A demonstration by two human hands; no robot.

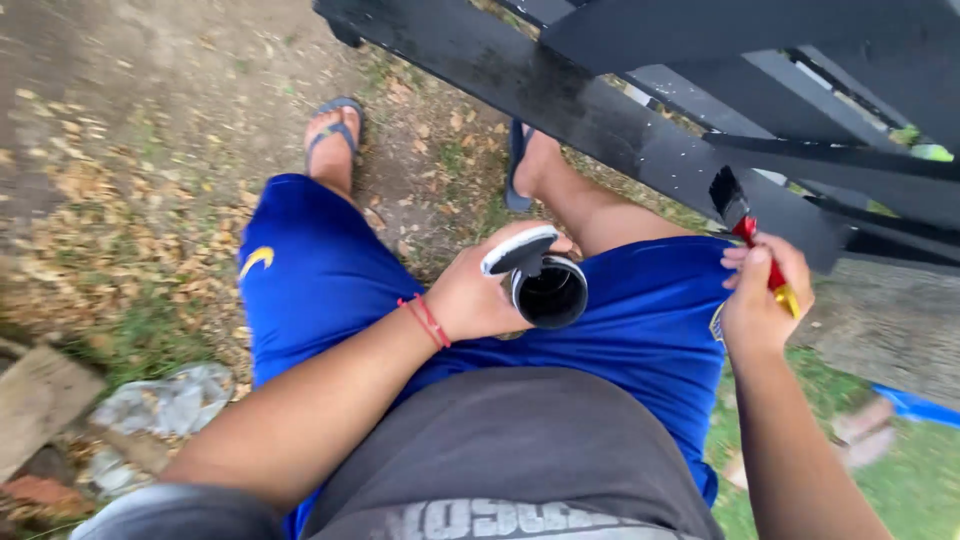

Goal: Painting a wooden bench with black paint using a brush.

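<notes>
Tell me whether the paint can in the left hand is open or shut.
Open. The paint can in the left hand shows a dark round mouth, and its lid sits tilted up at the rim.

The person wears bright blue shorts (330, 280) with a small yellow mark on one leg; a dark grey T-shirt (510, 450) with pale lettering across it; blue flip-flops (335, 125) on both feet — thin straps over bare toes; a red string band (428, 322) circles the left wrist.
</notes>
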